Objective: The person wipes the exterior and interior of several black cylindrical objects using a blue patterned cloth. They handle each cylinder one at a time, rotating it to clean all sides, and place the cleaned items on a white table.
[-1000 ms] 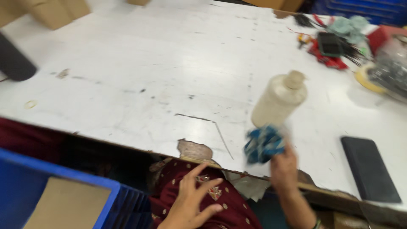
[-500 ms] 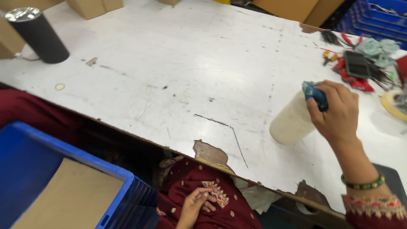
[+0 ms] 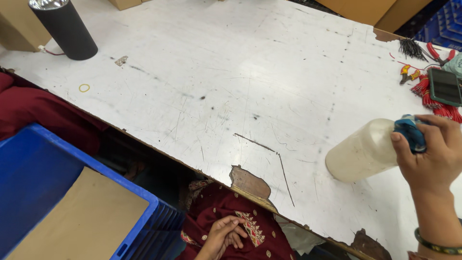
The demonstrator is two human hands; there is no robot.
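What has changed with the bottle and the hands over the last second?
The right hand, which held the pale plastic bottle raised with a blue cloth under it, has brought it down until its base is at the white table. It now grips the top through the blue cloth, with the bottle tilted. The left hand stayed in the lap on the maroon garment.

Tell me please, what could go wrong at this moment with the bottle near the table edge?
The right hand holds the whitish plastic bottle only at its blue-wrapped top, tilted; it might slip or leak onto the white table. The table's front edge is chipped and could scratch the left hand resting on the lap below. The phone lies close by.
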